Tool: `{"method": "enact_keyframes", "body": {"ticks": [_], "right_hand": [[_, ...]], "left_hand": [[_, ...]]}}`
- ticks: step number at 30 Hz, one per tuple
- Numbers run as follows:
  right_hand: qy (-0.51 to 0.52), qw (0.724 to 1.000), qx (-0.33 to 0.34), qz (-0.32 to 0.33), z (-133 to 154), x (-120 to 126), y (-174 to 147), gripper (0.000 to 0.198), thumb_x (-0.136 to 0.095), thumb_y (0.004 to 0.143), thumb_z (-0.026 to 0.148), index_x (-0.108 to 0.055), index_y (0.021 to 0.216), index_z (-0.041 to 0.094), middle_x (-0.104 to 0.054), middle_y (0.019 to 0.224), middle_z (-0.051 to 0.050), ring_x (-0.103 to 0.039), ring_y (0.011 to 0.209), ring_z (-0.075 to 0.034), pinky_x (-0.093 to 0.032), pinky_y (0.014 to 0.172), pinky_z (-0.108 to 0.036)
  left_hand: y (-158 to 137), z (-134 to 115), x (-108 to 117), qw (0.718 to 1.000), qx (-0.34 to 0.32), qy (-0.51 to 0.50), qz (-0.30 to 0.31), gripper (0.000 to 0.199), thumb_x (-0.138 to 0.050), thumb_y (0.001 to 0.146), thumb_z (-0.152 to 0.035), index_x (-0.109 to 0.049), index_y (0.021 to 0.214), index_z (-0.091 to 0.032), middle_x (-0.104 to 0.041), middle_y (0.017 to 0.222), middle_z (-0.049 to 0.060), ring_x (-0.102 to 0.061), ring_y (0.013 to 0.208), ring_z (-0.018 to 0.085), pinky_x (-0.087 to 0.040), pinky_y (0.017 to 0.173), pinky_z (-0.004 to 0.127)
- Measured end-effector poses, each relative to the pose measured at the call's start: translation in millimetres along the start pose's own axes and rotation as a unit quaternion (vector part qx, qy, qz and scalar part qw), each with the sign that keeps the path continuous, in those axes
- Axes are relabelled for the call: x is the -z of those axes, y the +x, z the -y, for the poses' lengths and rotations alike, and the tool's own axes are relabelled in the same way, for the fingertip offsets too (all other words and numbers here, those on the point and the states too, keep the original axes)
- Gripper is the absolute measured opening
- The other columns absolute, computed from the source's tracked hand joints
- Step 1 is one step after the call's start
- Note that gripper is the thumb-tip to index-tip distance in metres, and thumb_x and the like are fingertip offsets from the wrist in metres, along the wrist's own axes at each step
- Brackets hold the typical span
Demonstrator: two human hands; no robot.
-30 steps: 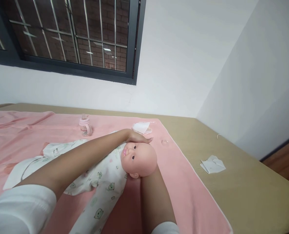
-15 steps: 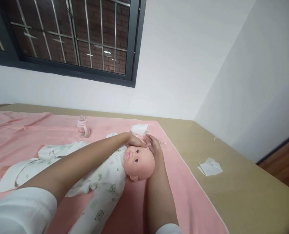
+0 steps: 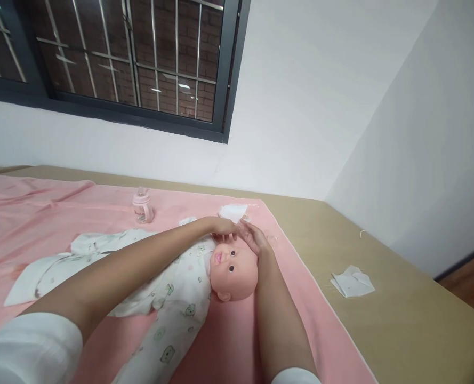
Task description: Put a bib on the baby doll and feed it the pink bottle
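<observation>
A baby doll [image 3: 239, 273] lies on its back with its bald head towards the right, in a white outfit [image 3: 189, 274] with green bear prints. My left hand [image 3: 224, 226] reaches across the doll's body to the far side of its head, fingers bent and a little apart. Opposite it, my right hand [image 3: 256, 238] comes round the crown, fingers stretched towards the left hand, its wrist close against the head. The fingertips of both hands nearly meet beside the doll's far ear, which is hidden. Just beyond them lies a white tissue-like piece [image 3: 233, 212].
A pink blanket [image 3: 300, 298] lies under the doll on a wooden surface [image 3: 396, 314]. A pink-lidded baby bottle [image 3: 142, 207] stands at the back left. To the right lies a folded white cloth or tissue [image 3: 353, 281]. Behind are a wall and a barred window [image 3: 141, 64].
The whole view has shifted slightly. My left hand has lifted a little from the doll's head and its fingers are more bent. My right hand's fingers have lowered and straightened towards the left.
</observation>
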State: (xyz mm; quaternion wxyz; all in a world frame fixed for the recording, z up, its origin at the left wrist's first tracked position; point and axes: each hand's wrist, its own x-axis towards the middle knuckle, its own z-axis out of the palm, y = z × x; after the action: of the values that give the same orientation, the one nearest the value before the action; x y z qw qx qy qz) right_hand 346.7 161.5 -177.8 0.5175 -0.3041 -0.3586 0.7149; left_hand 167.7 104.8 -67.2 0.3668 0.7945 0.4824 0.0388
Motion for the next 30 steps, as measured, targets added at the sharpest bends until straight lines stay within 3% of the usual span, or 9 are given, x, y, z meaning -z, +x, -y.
{"method": "enact_keyframes", "body": {"ticks": [2, 5, 8, 12, 15, 18, 21, 25, 30], "right_hand": [[-0.006, 1.0, -0.012, 0.017, 2.2, -1.8, -0.9, 0.021, -0.065, 0.082, 0.014, -0.068, 0.104, 0.013, -0.076, 0.097, -0.009, -0.074, 0.095, -0.016, -0.061, 0.084, -0.023], [-0.022, 0.999, -0.013, 0.03, 1.8, -4.8, -0.2, 0.028, -0.067, 0.08, 0.013, -0.067, 0.108, 0.015, -0.075, 0.1, -0.01, -0.074, 0.098, -0.019, -0.061, 0.087, -0.029], [-0.039, 0.999, -0.006, 0.032, 1.4, -9.9, 2.3, 0.028, -0.07, 0.08, 0.019, -0.07, 0.108, 0.017, -0.075, 0.099, -0.009, -0.073, 0.093, -0.017, -0.06, 0.081, -0.028], [-0.066, 0.997, 0.043, 0.004, 13.2, -26.7, 2.6, 0.02, -0.074, 0.077, 0.03, -0.077, 0.093, 0.02, -0.076, 0.104, -0.006, -0.069, 0.091, -0.014, -0.056, 0.074, -0.021], [-0.142, 0.987, 0.075, -0.006, 34.9, -47.5, -6.1, 0.019, -0.081, 0.07, 0.035, -0.078, 0.079, 0.018, -0.077, 0.101, -0.007, -0.067, 0.096, -0.016, -0.052, 0.085, -0.023], [-0.23, 0.966, 0.117, 0.02, 62.3, -72.6, -27.3, 0.027, -0.082, 0.067, 0.041, -0.078, 0.074, 0.016, -0.076, 0.088, -0.007, -0.066, 0.091, -0.018, -0.05, 0.092, -0.029], [-0.299, 0.94, 0.161, 0.038, 86.6, -100.3, -59.3, 0.028, -0.076, 0.074, 0.044, -0.078, 0.074, 0.016, -0.075, 0.085, -0.006, -0.065, 0.085, -0.017, -0.049, 0.089, -0.031], [-0.363, 0.911, 0.17, 0.099, 103.3, -136.0, -103.0, 0.027, -0.073, 0.077, 0.043, -0.077, 0.069, 0.018, -0.072, 0.078, -0.004, -0.063, 0.073, -0.014, -0.05, 0.077, -0.029], [-0.409, 0.879, 0.155, 0.188, 105.2, -165.6, -139.0, 0.021, -0.082, 0.069, 0.04, -0.075, 0.067, 0.02, -0.069, 0.076, -0.003, -0.062, 0.071, -0.014, -0.05, 0.068, -0.027]], "left_hand": [[-16.0, 1.6, 3.7, 0.998, 0.02, 0.032, -0.043, 0.062, -0.034, 0.088, -0.067, -0.066, 0.098, -0.014, -0.073, 0.089, 0.018, -0.069, 0.074, 0.028, -0.055, 0.073, 0.04], [-49.4, 2.7, 4.2, 0.987, 0.016, 0.095, -0.131, 0.052, -0.03, 0.094, -0.054, -0.064, 0.099, -0.016, -0.071, 0.105, 0.019, -0.066, 0.099, 0.033, -0.048, 0.091, 0.043], [-83.4, 2.9, 1.6, 0.975, 0.009, 0.129, -0.182, 0.046, -0.027, 0.097, -0.047, -0.064, 0.102, -0.02, -0.069, 0.117, 0.016, -0.062, 0.11, 0.034, -0.044, 0.095, 0.044], [-112.8, 2.3, -2.3, 0.969, -0.021, 0.067, -0.239, 0.047, -0.031, 0.098, -0.054, -0.064, 0.111, -0.025, -0.07, 0.121, 0.006, -0.063, 0.111, 0.029, -0.046, 0.094, 0.038], [-122.0, 1.1, -4.5, 0.954, -0.038, 0.005, -0.296, 0.043, -0.043, 0.095, -0.055, -0.064, 0.117, -0.024, -0.069, 0.125, 0.005, -0.062, 0.115, 0.029, -0.047, 0.095, 0.037], [-127.0, -0.6, -4.2, 0.933, -0.07, -0.03, -0.351, 0.036, -0.052, 0.092, -0.047, -0.064, 0.117, -0.024, -0.068, 0.128, 0.003, -0.06, 0.119, 0.027, -0.047, 0.097, 0.036], [-132.0, -1.8, -1.3, 0.91, -0.105, -0.043, -0.398, 0.033, -0.055, 0.091, -0.044, -0.065, 0.116, -0.025, -0.067, 0.129, 0.002, -0.059, 0.12, 0.027, -0.046, 0.101, 0.037], [-138.3, -1.2, 2.4, 0.901, -0.154, -0.068, -0.4, 0.04, -0.061, 0.087, -0.042, -0.062, 0.125, -0.028, -0.061, 0.137, 0.002, -0.054, 0.127, 0.028, -0.044, 0.107, 0.038], [-149.4, 4.0, 7.9, 0.918, -0.18, -0.114, -0.334, 0.063, -0.075, 0.077, -0.045, -0.055, 0.135, -0.029, -0.053, 0.147, 0.002, -0.045, 0.138, 0.028, -0.037, 0.115, 0.038]]}}
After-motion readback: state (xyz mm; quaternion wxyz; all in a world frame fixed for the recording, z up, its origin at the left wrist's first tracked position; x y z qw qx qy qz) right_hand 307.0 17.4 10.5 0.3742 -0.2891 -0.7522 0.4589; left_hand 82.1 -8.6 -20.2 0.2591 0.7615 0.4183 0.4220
